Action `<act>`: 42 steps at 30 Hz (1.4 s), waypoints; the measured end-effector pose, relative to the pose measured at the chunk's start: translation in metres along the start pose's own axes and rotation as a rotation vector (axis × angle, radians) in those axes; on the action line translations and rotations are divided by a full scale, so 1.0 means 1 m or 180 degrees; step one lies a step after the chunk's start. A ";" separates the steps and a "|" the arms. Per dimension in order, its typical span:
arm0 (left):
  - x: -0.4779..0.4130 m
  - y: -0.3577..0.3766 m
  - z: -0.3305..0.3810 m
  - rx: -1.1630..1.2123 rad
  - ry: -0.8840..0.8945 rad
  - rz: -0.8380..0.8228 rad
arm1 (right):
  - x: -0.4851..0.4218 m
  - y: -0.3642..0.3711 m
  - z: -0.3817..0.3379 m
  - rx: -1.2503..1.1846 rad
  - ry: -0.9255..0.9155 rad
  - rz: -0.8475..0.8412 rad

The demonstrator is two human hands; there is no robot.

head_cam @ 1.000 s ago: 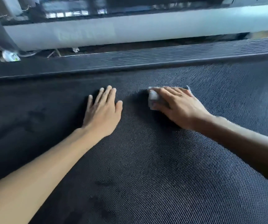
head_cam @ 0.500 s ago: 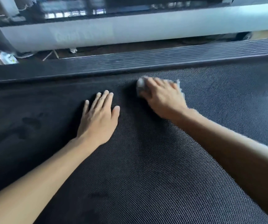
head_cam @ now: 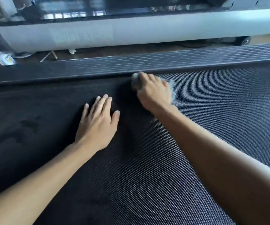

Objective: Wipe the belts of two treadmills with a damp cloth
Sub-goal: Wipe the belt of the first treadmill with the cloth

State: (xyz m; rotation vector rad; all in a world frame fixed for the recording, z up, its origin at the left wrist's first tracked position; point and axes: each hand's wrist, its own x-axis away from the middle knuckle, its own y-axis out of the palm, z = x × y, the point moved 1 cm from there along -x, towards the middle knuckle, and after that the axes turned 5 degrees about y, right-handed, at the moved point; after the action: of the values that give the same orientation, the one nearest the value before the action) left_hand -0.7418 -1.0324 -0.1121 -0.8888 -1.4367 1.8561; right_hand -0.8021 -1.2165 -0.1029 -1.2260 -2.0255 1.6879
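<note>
A dark textured treadmill belt (head_cam: 147, 176) fills most of the view. My right hand (head_cam: 153, 93) presses a pale grey cloth (head_cam: 171, 88) onto the belt at its far edge, right beside the ribbed side rail (head_cam: 163, 64). Most of the cloth is hidden under the hand; bits show at the fingertips and to the right. My left hand (head_cam: 98, 122) lies flat on the belt with fingers spread, just left of and nearer than the right hand, holding nothing. The belt left of my hands looks darker than the part on the right.
Beyond the rail lies a strip of wooden floor (head_cam: 114, 52) with a second treadmill's white side cover (head_cam: 131, 33) behind it. A small wheel (head_cam: 244, 40) sits at the far right. A crumpled wrapper (head_cam: 6, 59) and cords lie at the far left.
My right hand has slid the cloth away from me across the belt, up to the side rail. My left hand stays flat on the belt, hardly moved.
</note>
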 end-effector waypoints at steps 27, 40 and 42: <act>0.093 -0.028 -0.026 0.0340 0.0358 -0.0342 | 0.236 -0.086 -0.034 0.0059 -0.0950 -0.0806; 0.139 -0.050 -0.063 0.0028 0.0316 -0.0582 | 0.186 -0.068 -0.043 -0.0063 -0.0983 -0.0774; 0.140 -0.051 -0.064 0.0047 0.0257 -0.0561 | 0.156 -0.053 -0.049 -0.0021 -0.0599 -0.0780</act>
State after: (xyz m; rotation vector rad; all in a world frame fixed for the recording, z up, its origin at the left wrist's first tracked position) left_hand -0.7680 -0.8734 -0.0930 -0.7939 -1.4030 1.6801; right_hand -0.8912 -1.0694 -0.0905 -0.8058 -2.1853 1.7316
